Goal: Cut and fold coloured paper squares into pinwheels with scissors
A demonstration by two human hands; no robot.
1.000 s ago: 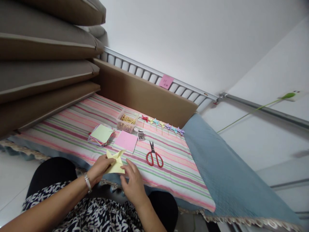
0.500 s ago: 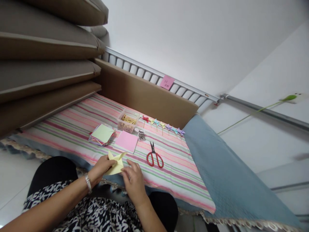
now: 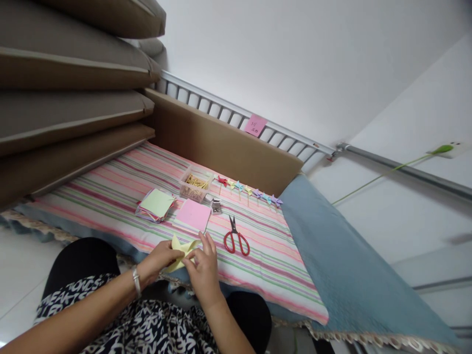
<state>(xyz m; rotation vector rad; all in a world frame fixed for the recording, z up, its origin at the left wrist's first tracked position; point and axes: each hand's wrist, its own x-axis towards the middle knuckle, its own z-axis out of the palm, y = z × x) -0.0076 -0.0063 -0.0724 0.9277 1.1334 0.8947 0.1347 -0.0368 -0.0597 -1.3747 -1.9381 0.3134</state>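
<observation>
A yellow paper pinwheel, its corners folded inward, is held over the front edge of the striped cloth. My left hand grips it from the left, thumb pressed on its middle. From the right, my right hand pinches a folded part near the centre, its other fingers raised. Just beyond the hands lies a stack of pink paper squares. Red-handled scissors rest to the right, and a small box with tiny pieces sits behind them.
Several finished pinwheels on sticks line the back. A clear box of sticks stands beside a stack of mixed paper squares. A brown board walls the far side; stacked cushions rise at left.
The paper has moved slightly right, and another corner is now folded inward. My right hand has come onto its middle, fingers pinching there.
</observation>
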